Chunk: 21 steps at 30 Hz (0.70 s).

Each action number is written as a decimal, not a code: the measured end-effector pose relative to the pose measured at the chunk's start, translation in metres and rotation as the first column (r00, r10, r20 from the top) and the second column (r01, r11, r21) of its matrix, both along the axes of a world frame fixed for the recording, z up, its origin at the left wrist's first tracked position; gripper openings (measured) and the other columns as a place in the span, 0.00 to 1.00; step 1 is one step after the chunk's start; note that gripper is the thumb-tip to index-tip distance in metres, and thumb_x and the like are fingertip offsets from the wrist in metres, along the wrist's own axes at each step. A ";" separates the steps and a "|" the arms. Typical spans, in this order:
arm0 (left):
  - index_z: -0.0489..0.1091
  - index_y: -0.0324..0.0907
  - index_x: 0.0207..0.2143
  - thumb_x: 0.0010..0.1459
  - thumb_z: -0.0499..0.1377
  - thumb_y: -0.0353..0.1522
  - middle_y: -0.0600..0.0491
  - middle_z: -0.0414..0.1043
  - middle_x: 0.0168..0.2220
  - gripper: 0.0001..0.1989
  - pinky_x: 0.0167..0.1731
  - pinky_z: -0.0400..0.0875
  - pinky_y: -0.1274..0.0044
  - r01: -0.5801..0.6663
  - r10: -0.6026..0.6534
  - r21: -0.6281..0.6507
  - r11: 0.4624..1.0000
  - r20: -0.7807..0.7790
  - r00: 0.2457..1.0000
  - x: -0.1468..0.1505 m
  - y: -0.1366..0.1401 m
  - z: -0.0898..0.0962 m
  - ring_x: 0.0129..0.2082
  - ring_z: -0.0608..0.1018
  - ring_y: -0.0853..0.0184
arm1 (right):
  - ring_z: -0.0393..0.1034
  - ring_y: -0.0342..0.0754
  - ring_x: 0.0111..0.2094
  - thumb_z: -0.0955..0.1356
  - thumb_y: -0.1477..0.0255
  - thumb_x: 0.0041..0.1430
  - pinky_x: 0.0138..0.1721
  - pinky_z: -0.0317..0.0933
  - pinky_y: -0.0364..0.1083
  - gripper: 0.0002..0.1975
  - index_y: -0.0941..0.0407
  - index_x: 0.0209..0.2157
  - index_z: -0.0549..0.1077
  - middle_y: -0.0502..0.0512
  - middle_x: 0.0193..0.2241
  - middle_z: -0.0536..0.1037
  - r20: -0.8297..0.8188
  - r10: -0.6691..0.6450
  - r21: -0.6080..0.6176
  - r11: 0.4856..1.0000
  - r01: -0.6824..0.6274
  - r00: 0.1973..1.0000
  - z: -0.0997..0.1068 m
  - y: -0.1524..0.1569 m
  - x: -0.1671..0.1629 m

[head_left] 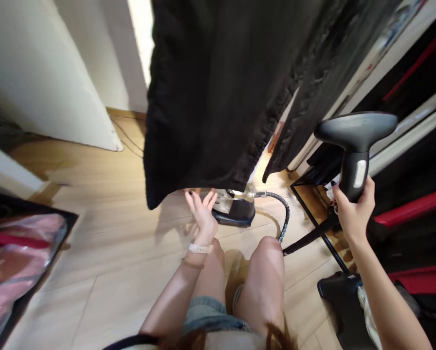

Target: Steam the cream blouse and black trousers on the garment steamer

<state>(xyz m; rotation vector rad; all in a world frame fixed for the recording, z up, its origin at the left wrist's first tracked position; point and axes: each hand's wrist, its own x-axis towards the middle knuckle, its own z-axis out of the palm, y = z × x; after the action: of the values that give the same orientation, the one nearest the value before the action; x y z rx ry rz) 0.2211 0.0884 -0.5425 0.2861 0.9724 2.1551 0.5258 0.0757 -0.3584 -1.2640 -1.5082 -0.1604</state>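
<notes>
My right hand is wrapped round the handle of a black garment steamer head, held upright with its broad plate on top, to the right of the hanging cloth. A black garment hangs in front of me, its lower hem at about knee height. At that hem is my left hand, palm turned up, fingers stretched and apart; the fingertips reach the hem's edge, and I cannot tell whether they touch it. Behind and below the hem stands the steamer base on the floor, partly hidden by the cloth.
A ribbed hose curves from the base across the floor, and a dark sleeved hose runs up towards my right hand. Dark and red clothes hang at right, above a black-framed rack. A white door panel stands left, near a pink plastic-wrapped bundle.
</notes>
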 end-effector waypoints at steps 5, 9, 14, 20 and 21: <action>0.71 0.41 0.51 0.52 0.69 0.41 0.40 0.71 0.55 0.26 0.56 0.70 0.63 0.386 -0.386 -0.099 0.917 -0.460 0.799 0.101 0.050 -0.008 0.57 0.74 0.53 | 0.64 0.44 0.21 0.75 0.59 0.50 0.22 0.63 0.45 0.32 0.54 0.55 0.69 0.49 0.30 0.69 -0.190 -0.086 -0.086 0.994 0.070 0.978 -0.001 -0.014 0.027; 0.70 0.40 0.53 0.52 0.69 0.37 0.38 0.66 0.60 0.26 0.62 0.62 0.64 0.135 -0.087 0.010 0.991 -0.714 0.695 0.133 0.103 0.045 0.62 0.68 0.53 | 0.66 0.45 0.24 0.74 0.57 0.52 0.24 0.65 0.45 0.32 0.53 0.56 0.68 0.50 0.32 0.71 -0.167 -0.087 -0.111 0.991 0.069 0.982 -0.007 -0.026 0.044; 0.73 0.39 0.33 0.63 0.58 0.40 0.50 0.74 0.33 0.13 0.43 0.70 0.74 0.234 -0.180 -0.020 0.972 -0.703 0.688 0.100 0.105 0.060 0.38 0.77 0.63 | 0.73 0.51 0.36 0.73 0.57 0.54 0.37 0.71 0.50 0.33 0.55 0.58 0.68 0.55 0.40 0.76 -0.042 -0.095 -0.082 0.992 0.091 0.995 -0.018 -0.030 0.062; 0.70 0.41 0.37 0.62 0.57 0.47 0.54 0.73 0.31 0.17 0.36 0.68 0.78 0.148 -0.152 -0.059 0.987 -0.633 0.759 0.052 0.047 0.031 0.33 0.75 0.67 | 0.75 0.54 0.42 0.73 0.59 0.54 0.45 0.71 0.51 0.33 0.54 0.59 0.68 0.55 0.45 0.78 0.136 0.049 -0.140 0.990 -0.030 0.990 -0.016 -0.015 0.056; 0.70 0.41 0.37 0.62 0.58 0.47 0.54 0.73 0.31 0.18 0.37 0.69 0.78 0.114 -0.132 -0.069 0.991 -0.613 0.779 0.045 0.040 0.030 0.34 0.76 0.67 | 0.76 0.54 0.43 0.73 0.60 0.55 0.46 0.71 0.51 0.32 0.54 0.59 0.68 0.55 0.45 0.79 0.173 0.085 -0.150 0.987 -0.059 0.981 -0.013 -0.013 0.052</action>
<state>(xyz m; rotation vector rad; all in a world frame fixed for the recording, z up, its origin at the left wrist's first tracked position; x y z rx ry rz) 0.2664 0.1281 -0.5125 1.0671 1.2931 1.9459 0.5782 0.0632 -0.3715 -1.3354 -1.7438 -0.1215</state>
